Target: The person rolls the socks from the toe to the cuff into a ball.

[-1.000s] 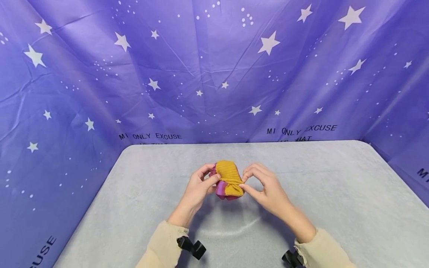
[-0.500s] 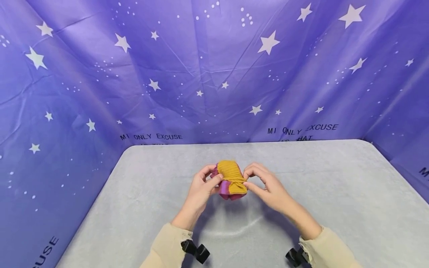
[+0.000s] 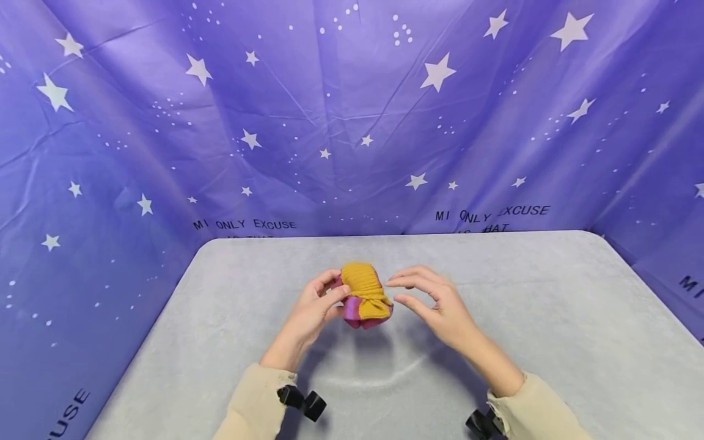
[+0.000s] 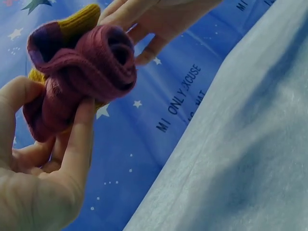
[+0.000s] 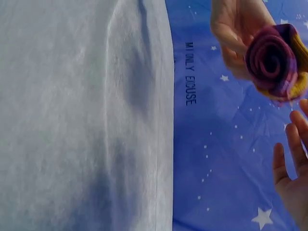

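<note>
A rolled-up sock bundle (image 3: 363, 293), with a mustard ribbed cuff and maroon and purple knit, is held up over the table in the head view. My left hand (image 3: 308, 308) grips its left side between thumb and fingers. The bundle's coiled maroon end (image 4: 115, 60) faces the left wrist camera, and the right wrist view shows the spiral (image 5: 269, 62) too. Just right of the bundle is my right hand (image 3: 437, 302), its thumb and fingers apart with a small gap to the cuff. In the right wrist view only part of that hand (image 5: 296, 168) shows.
A grey cloth-covered table (image 3: 550, 318) lies under both hands. Behind it hangs a purple curtain (image 3: 341, 91) with white stars and printed lettering. Black camera mounts (image 3: 302, 402) sit at the wrists beside beige sleeves (image 3: 258, 397).
My right hand has let go of the mustard cuff and spread its thumb from its fingers. My left hand has shifted slightly left with the sock bundle.
</note>
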A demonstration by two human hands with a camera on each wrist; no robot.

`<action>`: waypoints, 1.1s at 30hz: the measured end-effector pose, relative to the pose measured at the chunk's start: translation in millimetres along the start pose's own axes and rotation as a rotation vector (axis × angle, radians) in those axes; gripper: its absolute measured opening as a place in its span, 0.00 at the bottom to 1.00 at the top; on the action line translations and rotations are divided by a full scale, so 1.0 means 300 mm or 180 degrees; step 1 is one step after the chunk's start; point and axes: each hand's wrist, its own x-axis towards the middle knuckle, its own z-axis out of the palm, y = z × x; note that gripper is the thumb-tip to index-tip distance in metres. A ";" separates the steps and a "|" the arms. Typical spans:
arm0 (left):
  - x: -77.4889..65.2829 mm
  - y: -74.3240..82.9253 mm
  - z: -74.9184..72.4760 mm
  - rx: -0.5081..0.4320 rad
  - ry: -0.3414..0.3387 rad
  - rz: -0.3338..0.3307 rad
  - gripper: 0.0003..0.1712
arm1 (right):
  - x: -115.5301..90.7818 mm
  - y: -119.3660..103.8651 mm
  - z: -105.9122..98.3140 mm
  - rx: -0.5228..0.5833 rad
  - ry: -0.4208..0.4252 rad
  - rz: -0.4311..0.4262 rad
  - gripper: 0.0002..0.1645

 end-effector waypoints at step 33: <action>0.004 -0.041 0.123 0.0123 0.0567 0.0363 0.16 | -0.026 -0.003 0.092 -0.0059 0.0166 0.0532 0.15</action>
